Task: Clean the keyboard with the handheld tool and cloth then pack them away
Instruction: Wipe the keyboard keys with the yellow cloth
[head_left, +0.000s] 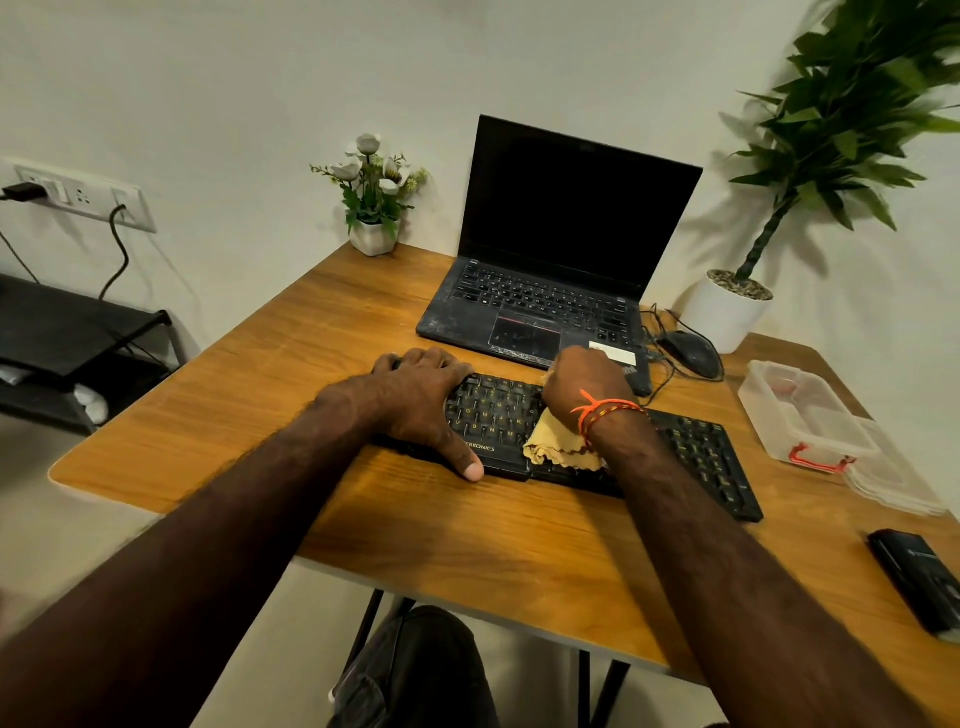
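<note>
Resting flat on the left end of the keyboard (696, 447), the left hand (421, 400) has its fingers spread over the far edge and its thumb pressed against the near edge, bracing the unit without closing around it. The keyboard lies across the middle of the table (467, 545), angled slightly, directly in front of the laptop (550, 291).

The right hand (584, 384) is closed in a fist around the cloth (558, 441), a yellow piece with scalloped edges. The cloth is pressed on the keys near the keyboard's centre, and its loose part trails back toward the near edge under the wrist. An orange thread band (605, 413) circles that wrist.

A black handheld device (919, 577) lies at the right near edge of the table, well apart from both hands. A clear plastic box (800, 410) with a red clasp sits to the right of the keyboard, with a clear lid (898, 483) just beside it. A mouse (688, 353) rests right of the laptop. A flower pot (374, 236) stands at the table's far left corner.
</note>
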